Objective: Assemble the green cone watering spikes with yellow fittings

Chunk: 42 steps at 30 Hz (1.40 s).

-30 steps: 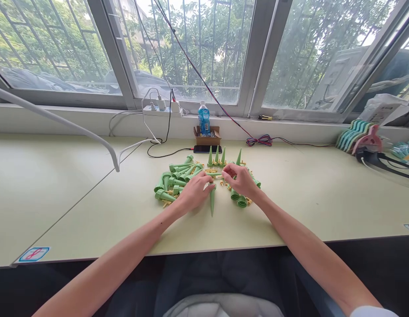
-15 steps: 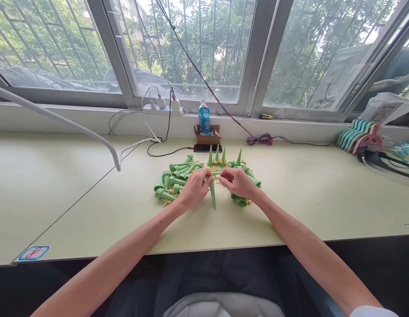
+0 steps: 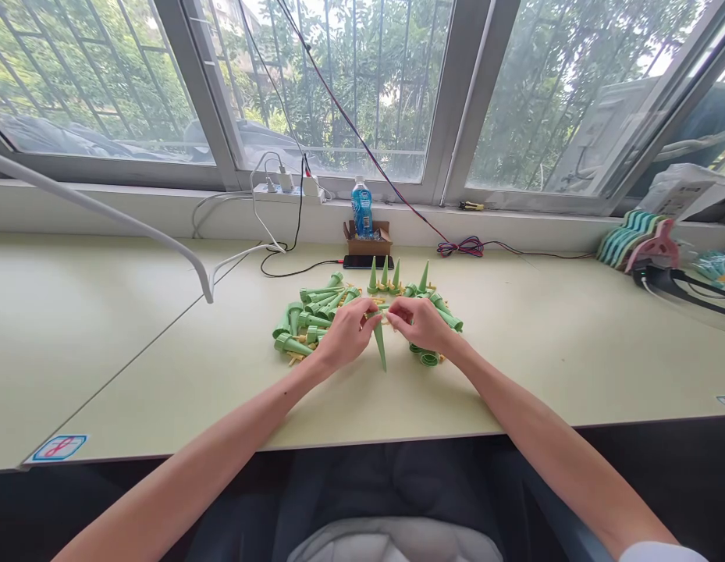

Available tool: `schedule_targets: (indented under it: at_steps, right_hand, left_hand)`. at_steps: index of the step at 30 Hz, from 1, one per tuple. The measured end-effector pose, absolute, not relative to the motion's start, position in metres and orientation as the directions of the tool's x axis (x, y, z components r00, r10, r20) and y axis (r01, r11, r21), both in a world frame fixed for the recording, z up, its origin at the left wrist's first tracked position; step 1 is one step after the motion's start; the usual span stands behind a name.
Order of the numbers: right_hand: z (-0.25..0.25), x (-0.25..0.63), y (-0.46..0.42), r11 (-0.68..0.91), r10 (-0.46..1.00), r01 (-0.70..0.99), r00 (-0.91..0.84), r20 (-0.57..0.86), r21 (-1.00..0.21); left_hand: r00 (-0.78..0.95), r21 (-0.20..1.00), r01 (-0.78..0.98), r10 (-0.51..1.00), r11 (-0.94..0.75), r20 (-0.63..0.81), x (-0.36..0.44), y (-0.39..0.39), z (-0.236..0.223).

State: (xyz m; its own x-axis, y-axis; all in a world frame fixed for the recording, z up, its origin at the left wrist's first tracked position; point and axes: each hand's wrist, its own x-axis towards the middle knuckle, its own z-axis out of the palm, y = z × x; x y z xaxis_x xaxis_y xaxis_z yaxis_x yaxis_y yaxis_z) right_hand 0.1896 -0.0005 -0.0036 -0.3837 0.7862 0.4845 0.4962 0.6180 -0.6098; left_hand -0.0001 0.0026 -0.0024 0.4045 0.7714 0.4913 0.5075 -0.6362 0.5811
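Observation:
My left hand (image 3: 351,332) is closed around the upper end of a green plastic spike (image 3: 380,347), whose tip points down toward the table's front. Close beside it, my right hand (image 3: 419,321) is pinched at the head of that spike; whatever lies between its fingertips is too small to make out. Left of my left hand lies a heap of green spikes (image 3: 292,343) mixed with small yellow pieces (image 3: 295,359). More green spikes (image 3: 449,318) lie around my right hand, partly hidden by it. Several spikes (image 3: 384,275) stand tip up behind my hands.
Behind the spikes lies a phone (image 3: 367,262) on a cable, before a small cardboard box (image 3: 369,247) with a blue bottle (image 3: 362,207). A coiled cable (image 3: 460,247) lies to the right. A white bar (image 3: 133,226) crosses the left side. Hangers (image 3: 640,242) sit far right.
The held spike's tip has swung slightly to the right. My right fingertips have come a little closer to my left hand.

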Motion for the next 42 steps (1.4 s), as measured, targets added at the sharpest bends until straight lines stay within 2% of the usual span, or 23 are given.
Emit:
schedule_targets:
  at_steps: [14,24,28,32,38,42]
  right_hand:
    - [-0.002,0.183,-0.007,0.568,0.823,0.507,-0.323,0.468,-0.649]
    - [-0.001,0.182,-0.006,0.462,0.886,0.454,-0.283,0.368,-0.762]
    - [-0.001,0.181,-0.006,0.462,0.886,0.439,-0.267,0.379,-0.771]
    - [-0.001,0.180,-0.006,0.476,0.879,0.396,-0.232,0.416,-0.785]
    - [-0.001,0.181,-0.006,0.499,0.867,0.334,-0.178,0.466,-0.800]
    - [0.000,0.182,-0.007,0.539,0.841,0.328,-0.150,0.520,-0.776]
  left_hand:
    - [0.360,0.578,0.502,0.763,-0.643,0.537,0.000,0.002,-0.005]
    - [0.358,0.552,0.503,0.741,-0.665,0.568,0.000,0.002,-0.006]
    - [0.348,0.571,0.502,0.756,-0.650,0.554,0.000,0.001,-0.004]
    - [0.295,0.649,0.450,0.788,-0.614,0.541,0.001,-0.005,0.004]
    - [0.143,0.887,0.199,0.908,-0.416,0.394,0.002,-0.008,0.013]
    - [0.206,0.984,0.038,0.965,-0.176,0.165,0.001,-0.003,0.014]
